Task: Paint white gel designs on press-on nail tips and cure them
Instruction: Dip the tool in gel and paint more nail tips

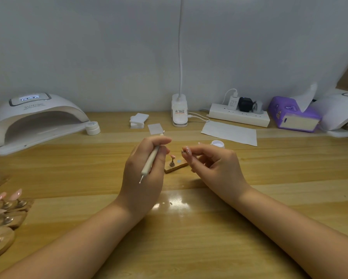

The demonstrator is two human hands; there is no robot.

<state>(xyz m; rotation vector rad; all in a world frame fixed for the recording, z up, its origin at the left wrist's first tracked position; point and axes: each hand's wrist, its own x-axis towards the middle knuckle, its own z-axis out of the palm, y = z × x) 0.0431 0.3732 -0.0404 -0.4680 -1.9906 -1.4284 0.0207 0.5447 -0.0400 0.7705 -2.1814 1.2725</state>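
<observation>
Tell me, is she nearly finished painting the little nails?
Hard to say. Done: many nail tips on stands wait at the left, though any designs are too small to see. In hand: the left hand holds the dotting tool, and the right hand pinches one nail tip by the open white gel pot. Left: another tip stands on the wooden base, and the curing lamp looks empty.

Even soft light, fisheye-warped edges
</observation>
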